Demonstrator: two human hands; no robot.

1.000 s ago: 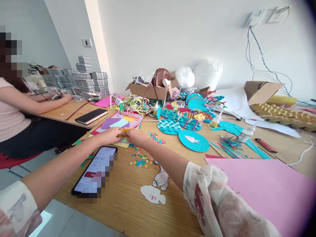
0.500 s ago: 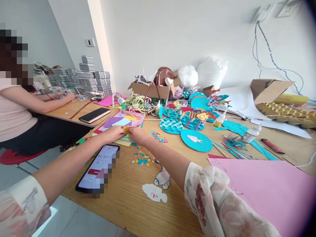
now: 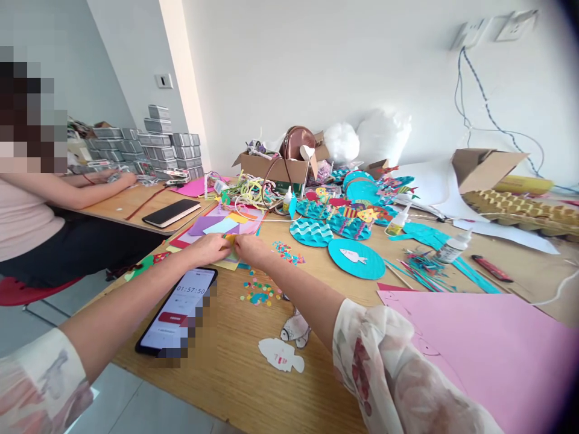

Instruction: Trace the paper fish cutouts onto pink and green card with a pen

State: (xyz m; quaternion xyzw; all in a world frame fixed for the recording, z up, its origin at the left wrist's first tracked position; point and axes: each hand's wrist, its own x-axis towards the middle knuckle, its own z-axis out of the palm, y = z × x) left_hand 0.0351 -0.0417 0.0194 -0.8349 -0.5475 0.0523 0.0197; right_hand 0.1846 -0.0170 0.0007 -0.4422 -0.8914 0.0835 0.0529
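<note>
My left hand (image 3: 210,248) and my right hand (image 3: 250,248) meet over the heap of coloured paper (image 3: 199,226), both with fingers closed. Pinched between them is a small piece of yellow paper (image 3: 230,239), mostly covered by the fingers. Just right of my right hand lie small bits of confetti (image 3: 289,253), and more coloured paper dots (image 3: 262,295) sit below it. A phone (image 3: 181,313) showing a timer lies under my left forearm. Nearer the table's front edge rest a white fish cutout (image 3: 278,354) and a fish drawing (image 3: 296,328), partly under my right forearm.
At right are a blue disc (image 3: 357,259) bearing a paper fish, a large pink sheet (image 3: 488,343), glue bottles (image 3: 453,246) and a red cutter (image 3: 492,268). A cardboard box (image 3: 274,170) stands behind. Another person (image 3: 31,205) sits at left near a black notebook (image 3: 172,213).
The view has shifted slightly, moving the surroundings a little left. Both hands stay together on the yellow paper, with little other visible movement.
</note>
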